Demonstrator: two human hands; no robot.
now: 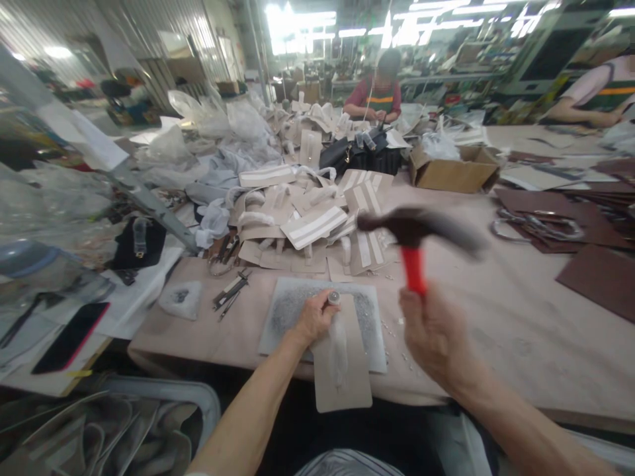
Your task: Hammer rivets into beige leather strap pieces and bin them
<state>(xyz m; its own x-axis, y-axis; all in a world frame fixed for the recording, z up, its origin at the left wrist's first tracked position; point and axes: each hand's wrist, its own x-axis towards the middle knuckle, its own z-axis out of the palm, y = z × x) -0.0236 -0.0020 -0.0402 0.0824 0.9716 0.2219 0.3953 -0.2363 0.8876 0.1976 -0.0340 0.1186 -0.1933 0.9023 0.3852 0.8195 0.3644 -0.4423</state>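
My right hand (439,330) grips the red handle of a claw hammer (414,264), raised over the table to the right and smeared by motion. Fingers of my left hand (316,318) close round a short metal punch (334,299), held upright on a beige panel (353,350). A plastic-wrapped strap runs down the middle of that panel, whose lower end hangs past the table's front edge. Under the panel's upper part lies a worn pale board (292,297) with dark marks. What the punch's lower end touches is hidden by my fingers.
Beyond the board is a heap of beige panels (297,218) with wrapped straps. Tools (231,291) and a small plastic bag (181,299) lie left. Brown panels (595,277) and a cardboard box (454,168) stand right. A bin (211,403) sits lower left. Co-workers sit across.
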